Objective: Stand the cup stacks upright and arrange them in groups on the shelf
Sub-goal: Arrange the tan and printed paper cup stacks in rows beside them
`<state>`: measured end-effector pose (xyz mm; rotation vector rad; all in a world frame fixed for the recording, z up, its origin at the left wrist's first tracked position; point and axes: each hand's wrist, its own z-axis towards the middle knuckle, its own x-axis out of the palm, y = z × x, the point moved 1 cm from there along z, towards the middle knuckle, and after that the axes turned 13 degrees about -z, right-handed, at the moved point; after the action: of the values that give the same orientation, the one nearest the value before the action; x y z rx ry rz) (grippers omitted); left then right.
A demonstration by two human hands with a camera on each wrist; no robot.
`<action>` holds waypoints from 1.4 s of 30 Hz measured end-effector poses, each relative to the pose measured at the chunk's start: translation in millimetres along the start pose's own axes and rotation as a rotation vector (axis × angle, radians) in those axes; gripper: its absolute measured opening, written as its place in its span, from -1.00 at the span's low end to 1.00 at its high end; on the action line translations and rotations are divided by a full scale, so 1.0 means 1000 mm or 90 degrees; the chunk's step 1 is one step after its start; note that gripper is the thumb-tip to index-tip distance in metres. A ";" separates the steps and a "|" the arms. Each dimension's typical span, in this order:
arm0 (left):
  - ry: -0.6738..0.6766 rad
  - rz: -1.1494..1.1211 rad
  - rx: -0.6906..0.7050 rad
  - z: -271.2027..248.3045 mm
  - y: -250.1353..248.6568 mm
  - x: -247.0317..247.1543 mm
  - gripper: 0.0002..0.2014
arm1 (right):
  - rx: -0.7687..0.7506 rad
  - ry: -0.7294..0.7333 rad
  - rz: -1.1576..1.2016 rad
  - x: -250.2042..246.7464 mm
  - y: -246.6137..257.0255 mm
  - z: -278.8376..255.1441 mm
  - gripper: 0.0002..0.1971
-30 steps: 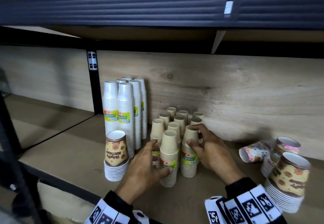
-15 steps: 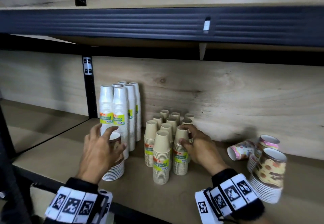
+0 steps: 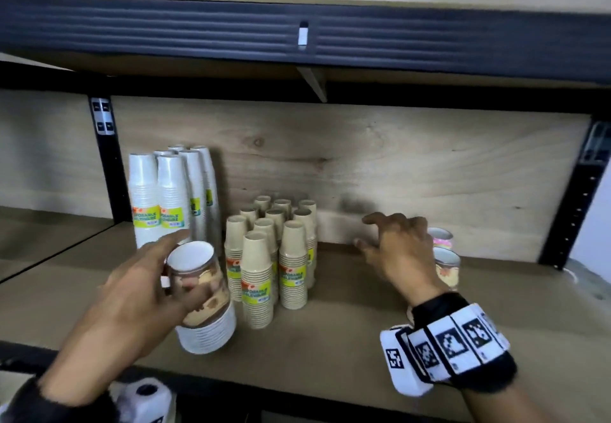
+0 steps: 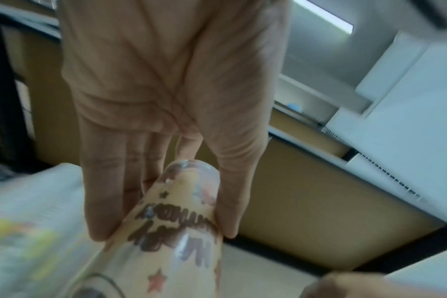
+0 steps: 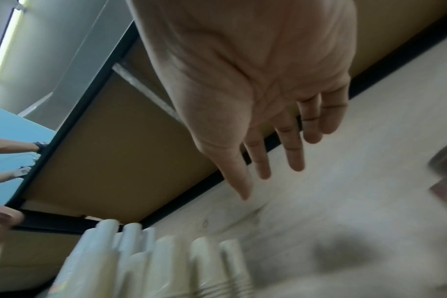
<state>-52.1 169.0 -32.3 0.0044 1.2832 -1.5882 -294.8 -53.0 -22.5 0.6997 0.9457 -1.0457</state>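
My left hand [image 3: 185, 267] grips a brown-patterned cup stack [image 3: 205, 293] near the shelf's front edge; the stack leans slightly. In the left wrist view, the thumb and fingers [image 4: 100, 221] of that hand [image 4: 166, 231] wrap the patterned cup stack [image 4: 176, 252]. My right hand [image 3: 373, 234] hovers open with spread fingers, to the right of the kraft cup stacks [image 3: 271, 257], which stand upright in a tight group. Tall white cup stacks [image 3: 172, 197] stand upright at the left. Two patterned stacks [image 3: 446, 267] are partly hidden behind my right hand. The right wrist view shows the open right hand [image 5: 268, 171] holding nothing.
The wooden shelf [image 3: 330, 340] has a back board [image 3: 396, 174] and a low black beam [image 3: 297, 35] overhead. Black uprights stand at the left [image 3: 105, 164] and right [image 3: 575, 204]. Another person's arms [image 5: 13, 149] show beyond the rack.
My left hand went from the kraft stacks to the brown-patterned stack and took hold of it. My right hand let go of the kraft stacks and moved right, open.
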 end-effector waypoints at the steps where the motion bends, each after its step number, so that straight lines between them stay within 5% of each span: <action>1: 0.026 -0.027 0.021 -0.004 -0.013 0.005 -0.31 | 0.028 0.007 -0.023 -0.002 -0.016 0.000 -0.52; 6: 0.135 -0.081 0.145 -0.009 -0.069 0.049 -0.28 | 0.130 0.143 -0.087 0.008 -0.083 0.002 -0.43; 11: 0.215 -0.033 0.220 0.012 -0.101 0.121 -0.29 | 0.079 0.190 -0.063 0.020 -0.103 0.000 -0.42; 19: 0.268 -0.043 0.155 0.072 -0.108 0.212 -0.34 | 0.012 0.101 0.129 0.017 -0.087 0.018 -0.64; 36: 0.298 -0.031 0.061 0.139 -0.103 0.275 -0.40 | -0.116 0.155 -0.082 0.049 -0.068 0.086 -0.60; 42: 0.300 -0.021 0.066 0.144 -0.103 0.280 -0.34 | -0.067 0.163 -0.064 0.059 -0.064 0.097 -0.59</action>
<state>-170.8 -139.3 -55.2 0.4475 1.5605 -1.7422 -313.4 -180.7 -35.4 0.7151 1.2584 -1.0006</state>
